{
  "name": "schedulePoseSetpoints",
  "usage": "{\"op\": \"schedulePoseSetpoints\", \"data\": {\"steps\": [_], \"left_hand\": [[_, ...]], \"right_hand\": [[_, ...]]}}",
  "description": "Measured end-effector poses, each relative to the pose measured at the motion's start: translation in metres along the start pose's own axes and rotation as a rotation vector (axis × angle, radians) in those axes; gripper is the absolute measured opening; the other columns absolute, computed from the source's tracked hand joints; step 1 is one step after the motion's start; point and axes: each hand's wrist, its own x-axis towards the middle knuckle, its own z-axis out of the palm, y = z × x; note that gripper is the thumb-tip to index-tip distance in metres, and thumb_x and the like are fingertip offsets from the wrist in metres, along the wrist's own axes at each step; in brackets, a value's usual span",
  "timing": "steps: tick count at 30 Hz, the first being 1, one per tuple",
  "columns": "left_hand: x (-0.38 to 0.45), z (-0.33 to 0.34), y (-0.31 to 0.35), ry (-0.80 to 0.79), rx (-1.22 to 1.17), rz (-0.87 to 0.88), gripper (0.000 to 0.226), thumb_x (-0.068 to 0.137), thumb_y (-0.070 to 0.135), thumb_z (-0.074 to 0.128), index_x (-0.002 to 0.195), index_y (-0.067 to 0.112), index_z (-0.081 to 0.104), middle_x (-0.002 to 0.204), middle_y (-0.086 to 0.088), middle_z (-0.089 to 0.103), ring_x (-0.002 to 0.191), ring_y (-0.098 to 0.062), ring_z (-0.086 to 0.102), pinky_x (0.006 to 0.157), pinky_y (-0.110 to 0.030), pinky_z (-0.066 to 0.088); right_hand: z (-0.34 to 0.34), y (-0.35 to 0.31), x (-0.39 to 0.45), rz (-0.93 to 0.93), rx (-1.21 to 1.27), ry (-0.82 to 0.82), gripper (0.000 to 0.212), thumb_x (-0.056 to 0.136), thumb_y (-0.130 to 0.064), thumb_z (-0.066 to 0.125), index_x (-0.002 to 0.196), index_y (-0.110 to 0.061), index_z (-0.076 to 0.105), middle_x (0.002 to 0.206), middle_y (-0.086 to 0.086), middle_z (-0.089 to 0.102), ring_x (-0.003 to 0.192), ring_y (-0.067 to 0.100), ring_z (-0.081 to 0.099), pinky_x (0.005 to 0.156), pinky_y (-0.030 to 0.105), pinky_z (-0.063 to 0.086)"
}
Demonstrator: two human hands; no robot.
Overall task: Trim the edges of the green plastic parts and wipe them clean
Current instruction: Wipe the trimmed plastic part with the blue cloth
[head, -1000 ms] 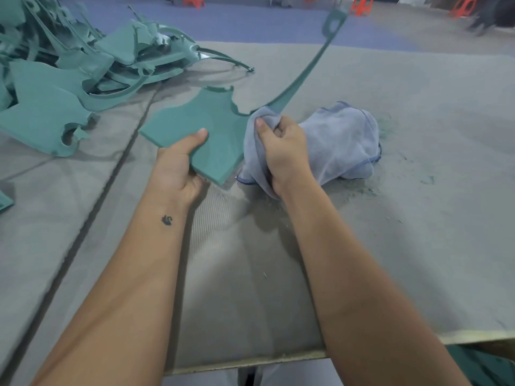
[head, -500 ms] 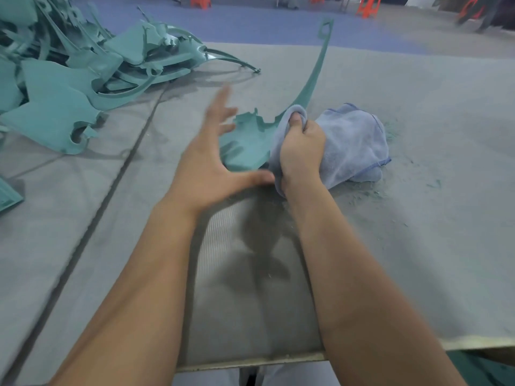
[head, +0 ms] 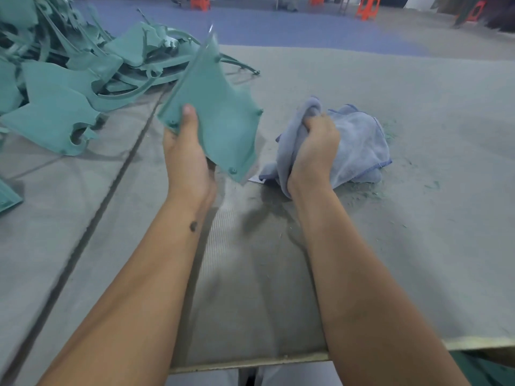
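My left hand [head: 186, 160] grips a flat green plastic part [head: 214, 112] by its near edge, thumb on top, and holds it tilted above the table with its narrow tip pointing away. The part is a wide panel with small round studs near its corners. My right hand [head: 315, 146] clutches a bunched blue-grey cloth [head: 359, 146] that rests on the table just right of the part. The cloth and the part are apart.
A heap of green plastic parts [head: 69, 87] fills the far left of the grey table [head: 418, 246]. Another green piece [head: 8, 196] lies at the left edge. Green dust and shavings [head: 390, 190] surround the cloth. The table's front edge runs below my forearms.
My left hand let go of the part, reached over it, then took hold again; the part is now turned over and lifted to the left. My right hand with the cloth has come off the part.
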Motion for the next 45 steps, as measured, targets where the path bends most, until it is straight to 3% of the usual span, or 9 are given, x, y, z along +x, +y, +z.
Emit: {"op": "schedulePoseSetpoints", "data": {"steps": [4,7,14,20,23,27,38,42,45], "left_hand": [[0.005,-0.002,-0.007,0.050,-0.197,-0.342,0.038,0.103,0.023,0.045,0.140,0.025,0.048,0.123,-0.003,0.068,0.104,-0.023,0.069,0.083,-0.044,0.058],[0.003,0.001,-0.014,-0.040,-0.070,-0.308,0.047,0.104,0.018,0.041,0.144,0.042,0.037,0.121,0.008,0.067,0.101,-0.015,0.069,0.084,-0.039,0.058],[-0.003,0.006,-0.014,-0.166,-0.082,-0.469,0.039,0.104,0.040,0.036,0.136,0.026,0.053,0.118,-0.004,0.069,0.099,-0.015,0.069,0.081,-0.028,0.058],[-0.004,0.008,-0.019,-0.241,0.045,-0.384,0.046,0.105,0.044,0.025,0.142,0.028,0.046,0.129,-0.002,0.064,0.116,-0.018,0.063,0.101,-0.040,0.049],[-0.003,0.007,-0.021,-0.256,0.037,-0.396,0.051,0.103,0.050,0.024,0.134,0.022,0.054,0.122,-0.003,0.068,0.113,-0.017,0.065,0.097,-0.034,0.052],[0.001,0.002,-0.016,-0.165,-0.162,-0.408,0.058,0.096,0.062,0.031,0.130,0.022,0.056,0.100,0.006,0.072,0.100,-0.009,0.068,0.085,-0.025,0.056],[0.003,-0.001,-0.017,-0.167,-0.279,-0.410,0.047,0.104,0.045,0.028,0.143,0.024,0.045,0.134,-0.011,0.060,0.120,-0.027,0.060,0.104,-0.041,0.046],[0.006,-0.003,-0.014,-0.121,-0.323,-0.437,0.060,0.101,0.053,0.028,0.141,0.013,0.047,0.131,-0.014,0.061,0.119,-0.028,0.060,0.104,-0.041,0.046],[0.010,-0.007,-0.012,-0.039,-0.387,-0.479,0.063,0.095,0.061,0.039,0.118,0.004,0.056,0.089,-0.010,0.067,0.084,-0.019,0.068,0.086,-0.041,0.057]], "right_hand": [[0.003,0.002,-0.005,-0.331,-0.139,0.080,0.019,0.091,-0.012,0.054,0.106,-0.019,0.044,0.067,0.004,0.061,0.063,0.008,0.060,0.062,0.015,0.048],[0.011,0.005,-0.009,-0.561,-0.179,0.106,0.021,0.089,-0.011,0.058,0.094,-0.025,0.044,0.061,-0.012,0.056,0.058,0.000,0.053,0.057,0.009,0.040],[0.021,0.033,-0.008,-0.836,-0.682,-0.434,0.023,0.084,0.004,0.059,0.101,-0.004,0.072,0.094,0.007,0.072,0.087,0.011,0.055,0.082,0.010,0.038],[0.018,0.025,0.000,-0.650,-0.817,-0.309,0.033,0.092,-0.028,0.042,0.089,-0.007,0.067,0.072,0.001,0.061,0.065,0.010,0.046,0.057,0.021,0.028],[0.021,0.027,-0.006,-0.642,-0.880,-0.414,0.029,0.094,-0.007,0.045,0.115,-0.003,0.065,0.109,0.011,0.068,0.099,0.023,0.061,0.079,0.018,0.036],[0.026,0.033,-0.023,-0.623,-0.814,-0.745,0.042,0.088,-0.002,0.056,0.129,-0.008,0.059,0.139,0.009,0.053,0.136,0.019,0.040,0.117,0.029,0.022],[0.019,0.040,-0.004,-0.516,-1.248,-0.686,0.060,0.104,-0.038,0.027,0.153,-0.011,0.007,0.162,0.006,0.003,0.148,0.014,-0.001,0.116,0.026,-0.004],[0.016,0.036,-0.008,-0.597,-1.116,-0.798,0.048,0.103,-0.019,0.039,0.149,-0.011,0.029,0.159,0.005,0.021,0.147,0.015,0.014,0.118,0.030,0.002],[0.013,0.035,-0.019,-0.571,-0.900,-0.896,0.037,0.093,-0.006,0.058,0.130,-0.010,0.058,0.141,0.004,0.051,0.137,0.012,0.039,0.115,0.023,0.012]]}}
